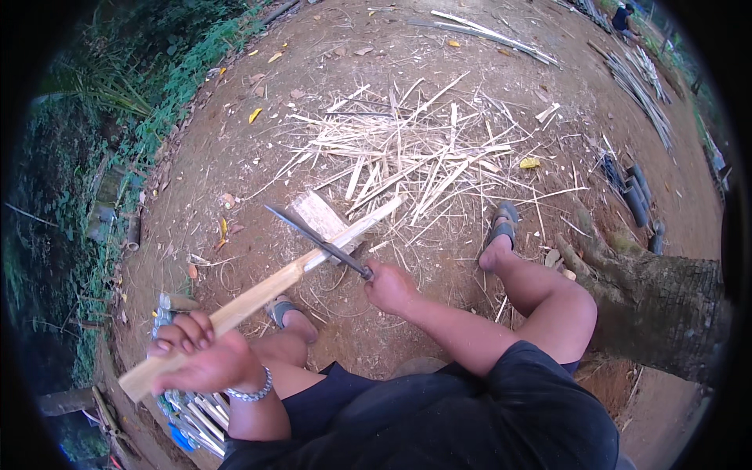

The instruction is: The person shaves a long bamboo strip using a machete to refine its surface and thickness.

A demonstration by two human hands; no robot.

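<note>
While the dirt ground is mostly seen, its near edge is covered by the wearer's torso and its corners are cut off by the lens rim. Left edge is lined by plants, lost in shade; right edge is blocked by a tree trunk. At the far right corner another person can barely be made out. Mid-ground is littered by a heap of pale strips. The wooden slat is held slantwise, its far part over a block, partly masked. The slat is crossed by the knife; blade contact can't be confirmed. Slat's near end is wrapped by the left hand's curled fingers; knife handle is mostly hidden in the right hand's closed fingers.
</note>
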